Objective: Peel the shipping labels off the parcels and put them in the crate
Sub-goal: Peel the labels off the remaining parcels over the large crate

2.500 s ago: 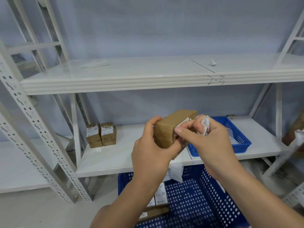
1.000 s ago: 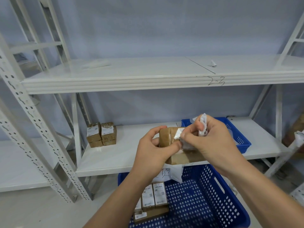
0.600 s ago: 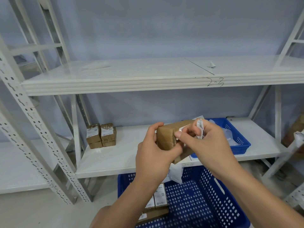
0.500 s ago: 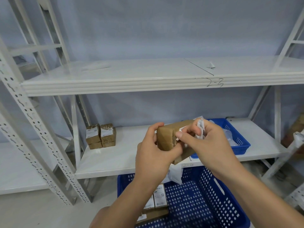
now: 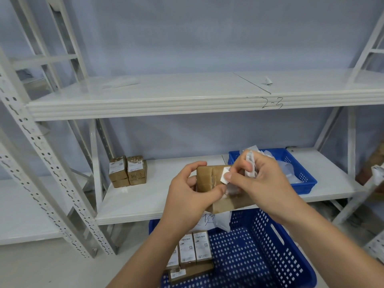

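– Brown parcel [image 5: 207, 179]: where is it just now?
– Held in the air between the two hands, above the far rim of the blue crate [image 5: 261, 231]. The left hand [image 5: 187, 196] grips its left end, fingers curled over the top and thumb pressed on the near face. The right hand [image 5: 264, 181] pinches a corner of the white label [image 5: 225, 173] between thumb and forefinger, and that corner stands lifted off the cardboard.
– Anything else in the right hand?
– A wad of crumpled white paper [image 5: 250, 165], tucked under its other fingers.
– What can't you make out?
– The rest of the label sits behind the right thumb and knuckles, so I cannot tell how much of it is stuck down. The parcel's right end is hidden too. The print on every label is too small to read, and the crate runs off the bottom edge.
– Count for me.
– One parcel in hand. On the lower shelf [image 5: 149, 196], off to the left, four stacked boxes [image 5: 127, 171]: two piles side by side, each two high. In the crate, at least four labelled boxes [image 5: 194, 250], partly covered by the left arm. One white sheet [image 5: 218, 221] hangs on the crate's far rim. One small blue tray [image 5: 305, 183] stands on the shelf behind the right hand, with pale scraps in it.
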